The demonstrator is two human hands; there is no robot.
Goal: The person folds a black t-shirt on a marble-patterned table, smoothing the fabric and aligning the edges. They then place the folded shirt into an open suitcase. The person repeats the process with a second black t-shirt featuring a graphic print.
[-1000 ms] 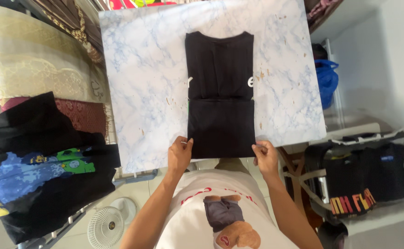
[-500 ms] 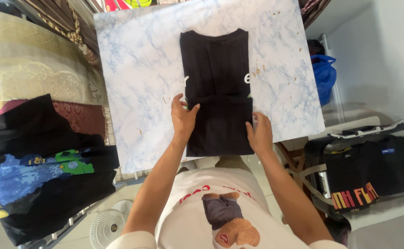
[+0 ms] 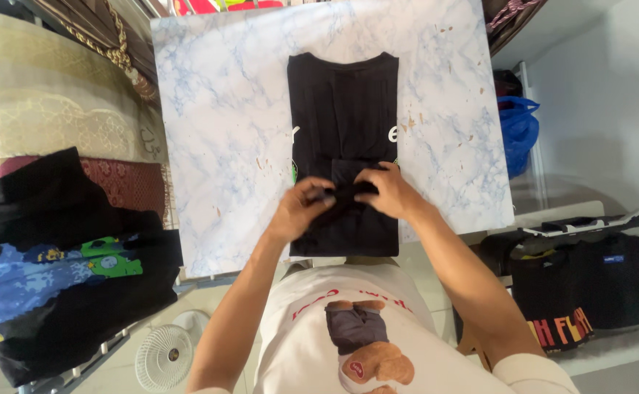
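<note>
**A:** From my feed, what can't you make out?

**B:** My left hand [image 3: 301, 211] looks motion-blurred, both hands cover the black shirt's [image 3: 343, 117] fold, and the small fan [image 3: 164, 357] is half hidden.

To your right, a crumpled blue plastic bag [image 3: 518, 131] sits on the floor beside the marble-patterned table [image 3: 217, 131], while no labels, signs or screens show anywhere around you.

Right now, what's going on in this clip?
A person is folding a black shirt on a marble-patterned table. Both hands meet on a fold across the middle of the shirt, the left hand and right hand gripping the fabric. More dark clothes lie piled to the left.
</note>
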